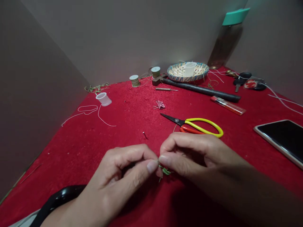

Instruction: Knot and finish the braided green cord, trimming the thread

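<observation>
My left hand and my right hand meet low in the middle of the head view, thumb tips nearly touching. Both are closed in a pinch on a small piece of green knotted cord, most of it hidden by the fingers. A thin end pokes out beneath the left fingertips. Just beyond the right hand lie scissors with one yellow and one red handle, blades pointing left. A small nail stands in the red cloth ahead of the left hand.
Farther back are a pink binder clip, an awl, a hammer, thread spools and a woven basket. A white spool with loose thread sits left. At right lie a packaged blade, keys, a phone and a bottle.
</observation>
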Demonstrator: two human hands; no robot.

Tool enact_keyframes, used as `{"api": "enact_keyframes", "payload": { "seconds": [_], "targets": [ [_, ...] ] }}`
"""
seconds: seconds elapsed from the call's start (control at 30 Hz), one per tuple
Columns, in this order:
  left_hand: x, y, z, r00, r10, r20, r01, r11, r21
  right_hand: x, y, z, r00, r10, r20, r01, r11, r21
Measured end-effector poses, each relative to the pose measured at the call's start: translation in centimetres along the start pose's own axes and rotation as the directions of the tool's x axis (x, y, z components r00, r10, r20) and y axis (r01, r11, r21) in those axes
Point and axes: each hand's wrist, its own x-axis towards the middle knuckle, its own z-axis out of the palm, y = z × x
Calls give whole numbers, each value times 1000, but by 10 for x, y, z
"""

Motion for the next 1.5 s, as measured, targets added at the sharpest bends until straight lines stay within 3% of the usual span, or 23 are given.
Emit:
{"api": "enact_keyframes", "payload": {
  "seconds": [0.1, 0.23, 0.4, 0.57, 0.8, 1.03, 1.27, 1.33, 1.43, 1.5],
  "targets": [
    [0, -3, 2, 999, -9, -31, 9, 1000, 0, 2, 0, 0, 1000, -11, -24, 11, 1000, 9],
    [-3, -11, 4, 990, -121, -74, 110, 984, -137, 4, -1, -1, 1000, 1, -21, 0, 999, 36],
    [-1, -9, 5, 975, -217, -50, 194, 940, -282, 5, 2, -2, 999, 35, 16, -37, 989, 142],
    [3, -7, 6, 975, -219, -32, 195, 919, -344, 4, 6, -4, 991, 18, 135, -61, 945, 322],
    [0, -9, 6, 986, -168, -9, 154, 920, -360, 3, 6, -8, 980, 13, 198, -94, 910, 403],
    [4, -10, 3, 983, -178, 50, 184, 919, -349, 4, 4, -7, 998, 18, 64, -34, 967, 254],
    [-2, -9, 1, 969, -231, 91, 249, 894, -372, 2, 4, -6, 998, -25, -54, 38, 971, 238],
    [-1, -10, 1, 967, -236, 99, 256, 878, -405, 2, 4, -5, 1000, 27, -1, -26, 962, 273],
    [2, -12, 2, 969, -234, 74, 243, 867, -434, 3, 3, -4, 981, 70, 180, -124, 943, 309],
    [4, -11, 2, 972, -227, 60, 231, 877, -421, 4, 3, -5, 977, 27, 213, -92, 949, 301]
  ]
}}
